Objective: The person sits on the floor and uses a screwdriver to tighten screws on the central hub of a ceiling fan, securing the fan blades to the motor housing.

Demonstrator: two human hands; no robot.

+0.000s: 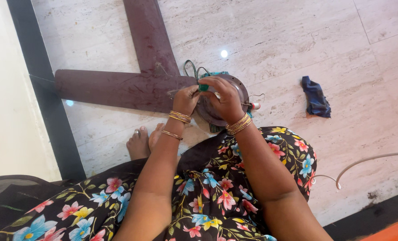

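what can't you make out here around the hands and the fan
- Head view: the green item between the left hand and right hand is mostly covered by fingers; its kind is unclear.
- The fan motor hub is largely hidden behind the right hand.
- One brown fan blade is cut off by the top edge.
- The white cable runs out of the right edge.
- The small white-and-red piece is too small to identify.
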